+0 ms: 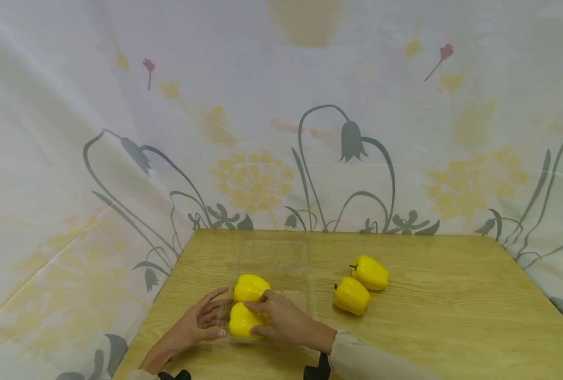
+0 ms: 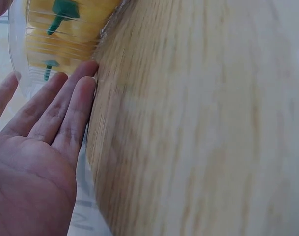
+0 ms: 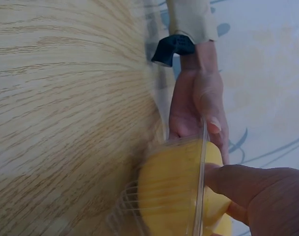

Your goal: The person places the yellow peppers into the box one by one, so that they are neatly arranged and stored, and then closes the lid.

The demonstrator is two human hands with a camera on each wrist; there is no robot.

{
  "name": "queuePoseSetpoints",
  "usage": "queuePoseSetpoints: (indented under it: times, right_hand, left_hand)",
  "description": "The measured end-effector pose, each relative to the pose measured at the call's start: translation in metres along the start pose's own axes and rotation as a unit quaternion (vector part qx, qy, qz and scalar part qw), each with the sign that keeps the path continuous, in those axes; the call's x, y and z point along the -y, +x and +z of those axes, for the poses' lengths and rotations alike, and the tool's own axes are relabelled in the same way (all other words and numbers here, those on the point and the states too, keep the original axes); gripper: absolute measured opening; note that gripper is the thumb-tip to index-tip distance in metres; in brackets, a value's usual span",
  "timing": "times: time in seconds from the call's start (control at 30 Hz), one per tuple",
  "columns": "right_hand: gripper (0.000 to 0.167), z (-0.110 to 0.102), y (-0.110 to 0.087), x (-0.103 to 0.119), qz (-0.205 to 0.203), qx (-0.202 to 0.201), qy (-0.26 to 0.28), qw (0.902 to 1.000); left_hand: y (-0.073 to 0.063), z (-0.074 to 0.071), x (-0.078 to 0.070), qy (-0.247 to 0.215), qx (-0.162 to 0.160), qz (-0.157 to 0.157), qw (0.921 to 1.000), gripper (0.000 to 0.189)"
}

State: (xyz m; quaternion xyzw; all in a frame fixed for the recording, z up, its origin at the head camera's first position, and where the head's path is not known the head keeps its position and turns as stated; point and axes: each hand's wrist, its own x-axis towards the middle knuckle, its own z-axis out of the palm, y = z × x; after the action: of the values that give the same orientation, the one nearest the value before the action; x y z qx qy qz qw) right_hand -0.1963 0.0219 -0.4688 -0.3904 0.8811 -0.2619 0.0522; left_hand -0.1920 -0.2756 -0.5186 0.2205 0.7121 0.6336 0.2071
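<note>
A floral-printed cloth (image 1: 262, 74) is hung behind, and a wood-grain table (image 1: 457, 301) is seen beneath, an open clear plastic container (image 1: 274, 256). At the container's left wall the left hand (image 1: 193, 323) is held, fingers straight and slightly spread; inside, the nearer yellow bell pepper (image 1: 240, 319) is pinched by the right hand (image 1: 288, 319), a farther bell pepper (image 1: 250, 287) beside it. Two more yellow bell peppers (image 1: 351, 296) (image 1: 370, 273) are placed to the container's right.

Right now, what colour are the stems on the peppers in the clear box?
The stems are green, showing best in the left wrist view.
</note>
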Motion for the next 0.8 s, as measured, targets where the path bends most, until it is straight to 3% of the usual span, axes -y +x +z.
queuePoseSetpoints:
  times: [0.33, 0.8]
  right_hand:
    - [0.059, -0.002, -0.006, -0.008, 0.021, -0.009, 0.028, 0.9993]
    - [0.039, -0.034, -0.025, -0.037, -0.017, -0.067, 0.096, 0.9929]
  left_hand:
    - [0.002, 0.001, -0.003, 0.024, -0.017, -0.029, 0.9992, 0.084]
    - [-0.001, 0.003, -0.008, 0.022, -0.021, -0.033, 0.9990, 0.085]
